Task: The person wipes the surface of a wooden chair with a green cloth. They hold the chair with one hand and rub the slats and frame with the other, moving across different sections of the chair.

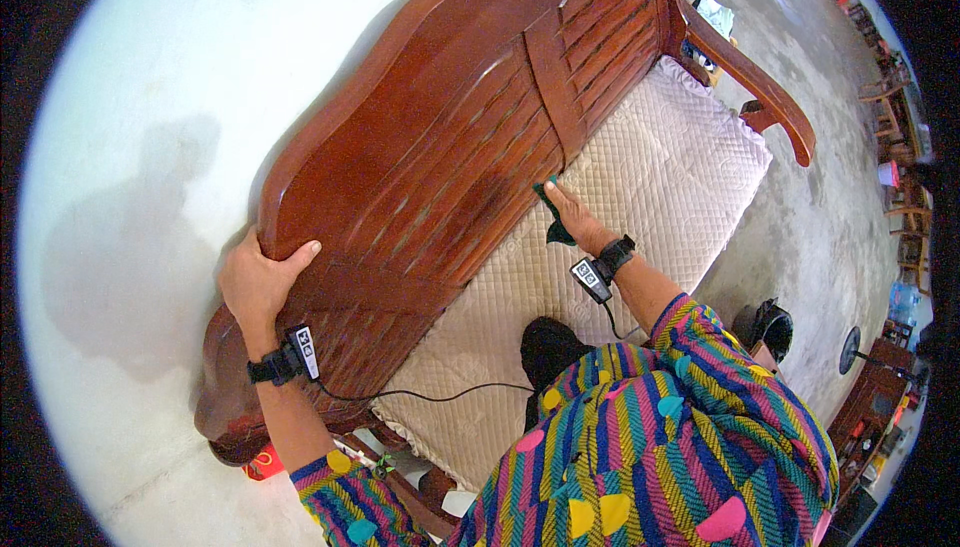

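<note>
A carved, varnished wooden bench with a slatted backrest (405, 134) stands against a pale wall. My left hand (259, 281) grips the curved top rail of the backrest, its thumb on the front face and the fingers hidden behind. In my right hand (574, 215) is a dark green cloth (559, 232), held by the lower slats where the backrest meets the seat. Under that hand lies a cream quilted seat pad (637, 172) with a frilled edge. A dark-clad knee (551, 352) rests on the pad.
The bench's curved wooden armrest (772, 93) juts over the concrete floor (795, 247). A black cord (427, 395) runs from my left wrist device across the pad. Behind me stand a black bin (772, 329), a fan (850, 350) and wooden chairs (911, 228).
</note>
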### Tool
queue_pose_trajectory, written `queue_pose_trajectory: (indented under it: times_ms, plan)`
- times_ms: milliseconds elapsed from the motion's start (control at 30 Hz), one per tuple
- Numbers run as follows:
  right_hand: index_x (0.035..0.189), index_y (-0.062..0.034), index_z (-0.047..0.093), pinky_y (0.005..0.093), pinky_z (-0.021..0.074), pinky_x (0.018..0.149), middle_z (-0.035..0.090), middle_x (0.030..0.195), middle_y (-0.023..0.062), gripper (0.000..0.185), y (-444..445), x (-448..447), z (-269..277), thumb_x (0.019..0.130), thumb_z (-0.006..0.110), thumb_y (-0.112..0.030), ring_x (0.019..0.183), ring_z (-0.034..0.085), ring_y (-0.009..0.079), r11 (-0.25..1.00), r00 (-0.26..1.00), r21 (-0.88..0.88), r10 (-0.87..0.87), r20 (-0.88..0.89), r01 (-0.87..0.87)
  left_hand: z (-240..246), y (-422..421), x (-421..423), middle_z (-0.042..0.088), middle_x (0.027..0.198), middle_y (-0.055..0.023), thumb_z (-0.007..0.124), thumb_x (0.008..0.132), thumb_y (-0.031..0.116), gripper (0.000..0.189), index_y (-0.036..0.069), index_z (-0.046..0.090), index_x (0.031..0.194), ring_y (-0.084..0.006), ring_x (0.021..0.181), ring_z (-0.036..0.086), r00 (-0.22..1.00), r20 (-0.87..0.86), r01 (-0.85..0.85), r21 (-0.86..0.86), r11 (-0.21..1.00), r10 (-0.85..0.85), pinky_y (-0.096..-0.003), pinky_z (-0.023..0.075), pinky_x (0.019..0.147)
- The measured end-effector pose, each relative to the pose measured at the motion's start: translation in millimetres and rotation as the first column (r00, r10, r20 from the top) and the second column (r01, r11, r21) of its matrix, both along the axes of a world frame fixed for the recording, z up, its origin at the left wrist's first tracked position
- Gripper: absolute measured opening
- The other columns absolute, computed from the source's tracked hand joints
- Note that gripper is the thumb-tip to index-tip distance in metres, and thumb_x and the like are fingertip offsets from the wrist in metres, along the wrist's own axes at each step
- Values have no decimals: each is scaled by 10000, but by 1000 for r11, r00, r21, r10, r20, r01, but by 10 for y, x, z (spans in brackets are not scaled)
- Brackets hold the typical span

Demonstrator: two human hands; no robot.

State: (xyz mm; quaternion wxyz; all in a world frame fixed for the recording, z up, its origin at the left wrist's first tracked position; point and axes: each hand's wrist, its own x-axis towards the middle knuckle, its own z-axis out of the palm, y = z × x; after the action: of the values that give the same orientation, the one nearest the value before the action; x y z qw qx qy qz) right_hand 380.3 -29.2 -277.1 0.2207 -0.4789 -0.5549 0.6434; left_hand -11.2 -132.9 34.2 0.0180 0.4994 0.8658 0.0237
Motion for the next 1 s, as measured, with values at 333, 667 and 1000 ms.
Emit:
queue_pose_trajectory:
  times_ms: [333, 667, 1000]
  plan:
    - [1280, 60, 601, 318, 493, 809, 645, 1055, 70, 481, 79, -28, 178, 953, 720, -272, 920, 594, 176, 901, 966, -350, -249, 70, 258, -49, -5, -49, 768, 967, -164, 869, 617, 606, 740, 70, 743, 1110, -362, 892, 738, 1000, -18, 18, 11, 1000, -18, -456, 574, 808]
    - [1133, -7, 647, 322, 500, 604, 642, 889, 32, 301, 201, -38, 208, 922, 744, -199, 712, 585, 142, 890, 920, -257, -392, -15, 375, -63, 25, -34, 763, 960, -173, 863, 618, 627, 751, 60, 732, 1092, -360, 898, 735, 999, -27, 21, -10, 1000, -21, -470, 570, 803]
    - [1053, -61, 626, 361, 534, 468, 537, 788, 15, 206, 1150, -671, 433, 946, 669, -232, 580, 548, 178, 832, 812, -252, -545, -211, 493, -37, 40, 15, 761, 959, -174, 866, 612, 620, 743, 64, 732, 1087, -369, 891, 731, 999, -52, 0, 2, 1000, 0, -469, 570, 801]
